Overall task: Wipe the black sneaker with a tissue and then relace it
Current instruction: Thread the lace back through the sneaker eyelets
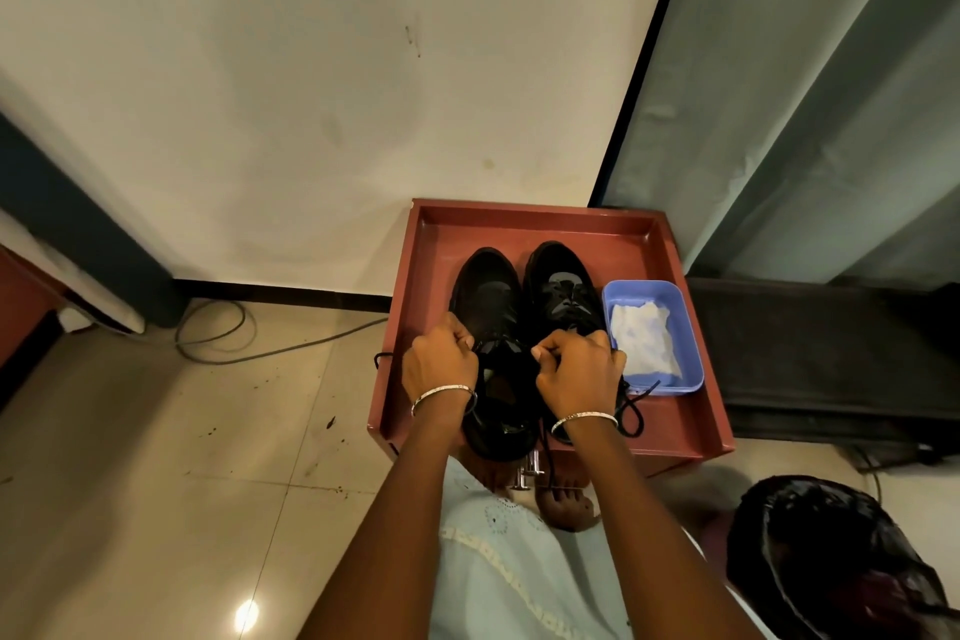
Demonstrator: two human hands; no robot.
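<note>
Red tray-topped table [675,437] carries two shoes and a blue tub [690,327]. A crumpled white tissue [644,338] is held in the tub, just right of the right fingers. The black sneaker [491,296] is stood toe away, under and between both sets of fingers. A second sneaker [561,276] touches it on the right. Left hand [441,369] is set at the sneaker's left edge, fingers [460,334] curled, pinching the lace [383,354], whose end shows just left of them. Right hand [579,372] is set at the throat, thumb and forefinger pressed together on the lace. Both wrists are bent downward.
</note>
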